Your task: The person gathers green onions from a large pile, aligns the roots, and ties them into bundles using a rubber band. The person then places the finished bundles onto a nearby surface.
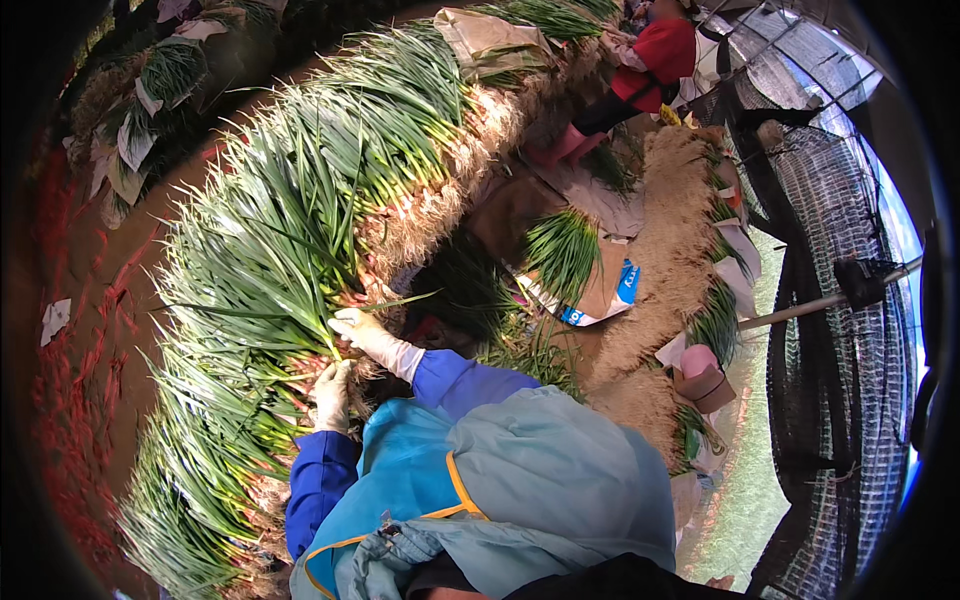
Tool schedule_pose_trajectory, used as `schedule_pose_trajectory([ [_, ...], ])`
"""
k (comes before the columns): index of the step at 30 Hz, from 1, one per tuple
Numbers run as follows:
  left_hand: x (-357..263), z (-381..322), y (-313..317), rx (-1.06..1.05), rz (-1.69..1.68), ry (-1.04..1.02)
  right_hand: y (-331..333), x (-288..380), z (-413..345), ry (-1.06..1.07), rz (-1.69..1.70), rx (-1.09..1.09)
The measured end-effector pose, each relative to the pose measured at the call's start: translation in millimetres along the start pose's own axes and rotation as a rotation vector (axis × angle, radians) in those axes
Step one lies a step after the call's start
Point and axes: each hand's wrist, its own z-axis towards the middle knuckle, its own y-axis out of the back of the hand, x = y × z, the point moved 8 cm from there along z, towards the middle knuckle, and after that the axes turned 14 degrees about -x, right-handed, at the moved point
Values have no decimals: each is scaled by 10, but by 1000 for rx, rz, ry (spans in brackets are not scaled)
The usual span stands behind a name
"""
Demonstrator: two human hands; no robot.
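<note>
Both my hands wear pale gloves and meet at the inner edge of a long bank of green onions point(277, 247). Between the fingers of my left hand point(332, 394) is the pale lower stem of one green onion point(333, 346). My right hand point(369, 337) is just above it, its fingertips closed at the same plant's stalk. Long leaves fan away from the hands to the upper left. A single loose leaf point(401, 301) sticks out past my right hand. Tangled pale roots point(409, 229) face my side of the bank. My palms hide part of the stem.
A brown paper sheet point(487, 41) covers part of the bank. Loose onion bunches point(564, 251) lie on a printed sack point(600, 296) to the right. Beyond is a second root-faced row point(664, 217). A person in red point(660, 60) works farther along. Shade netting point(825, 225) hangs at right.
</note>
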Motion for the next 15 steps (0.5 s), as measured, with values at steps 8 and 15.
schedule_pose_trajectory([
  [8, 143, -72, 142, -216, -126, -65, -469, -601, -184, -524, 1015, -280],
  [15, -434, -575, -64, 148, -802, 165, -467, 107, -72, -562, 999, 52],
])
